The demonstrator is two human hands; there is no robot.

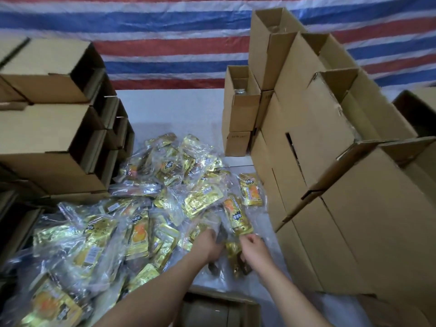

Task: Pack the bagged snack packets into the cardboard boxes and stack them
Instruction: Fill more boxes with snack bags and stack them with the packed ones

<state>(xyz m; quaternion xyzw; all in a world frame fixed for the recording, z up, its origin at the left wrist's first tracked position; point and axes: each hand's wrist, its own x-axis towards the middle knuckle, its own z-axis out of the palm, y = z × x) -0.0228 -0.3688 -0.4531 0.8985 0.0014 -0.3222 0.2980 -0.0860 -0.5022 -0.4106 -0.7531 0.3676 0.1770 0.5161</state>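
A heap of gold foil snack packets point(151, 208), each bundle sealed in a clear plastic bag and printed with an orange picture and dark label, spreads across the white counter point(179, 109) from its middle to the near left edge. At the heap's near right side both bare hands work on one bag point(236, 246): the left hand point(208, 244) is curled into the crinkled plastic, gripping it, while the right hand point(251, 247) pinches the same bag from the other side, fingers bent around the film. The packets inside that bag hang down between the two wrists, slightly blurred.

An open box point(219, 310) sits at the near edge below the forearms; its inside is dark and its contents cannot be made out. On the left, a stack of boxes point(54, 119) lies on its side with open ends facing the heap, nothing visible inside. On the right, tall stacked boxes point(330, 147) stand upright with top flaps open; two of the far ones show something clear and glossy inside. A striped red, white and blue tarp point(165, 38) hangs behind the counter.
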